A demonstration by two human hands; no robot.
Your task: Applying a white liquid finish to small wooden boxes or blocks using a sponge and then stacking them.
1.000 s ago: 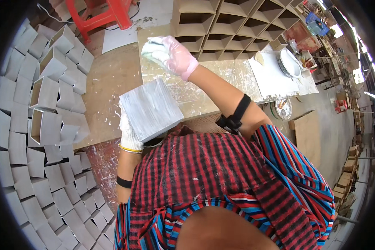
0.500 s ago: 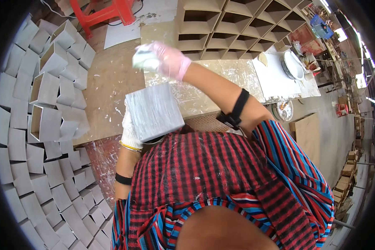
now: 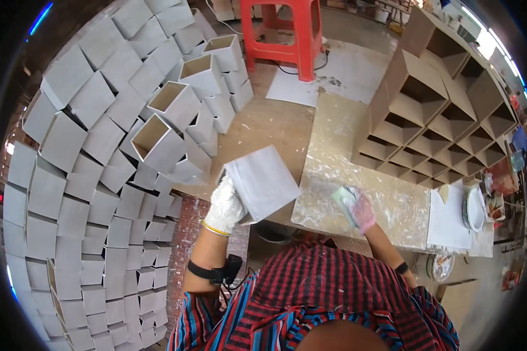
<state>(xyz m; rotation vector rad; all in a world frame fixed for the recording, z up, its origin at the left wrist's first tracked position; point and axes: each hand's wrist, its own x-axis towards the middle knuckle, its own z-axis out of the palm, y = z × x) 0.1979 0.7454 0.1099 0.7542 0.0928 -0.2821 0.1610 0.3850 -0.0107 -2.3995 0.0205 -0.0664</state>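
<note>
In a white knitted glove, my left hand [image 3: 224, 206] is closed on the left side of a pale grey-white painted box [image 3: 264, 182], tilted in front of me; the fingers are partly hidden by the glove's bulk and the box. My right hand [image 3: 364, 213], in a thin pink glove, is closed round a pale green and white sponge [image 3: 344, 202]. It hovers or rests over the paint-spattered board [image 3: 328, 158], to the right of the box and apart from it. I cannot tell whether the sponge touches the board.
Painted boxes [image 3: 118, 222] are stacked in a high wall on the left, some with open ends [image 3: 158, 137]. A red plastic stool [image 3: 304, 50] stands at the far side. Bare brown boxes [image 3: 413, 111] are stacked at right, near a white basin [image 3: 473, 209].
The view has swung left. My right hand with the sponge has come down from beyond the box to its right side. The box has tilted and moved nearer the stacked painted boxes.
</note>
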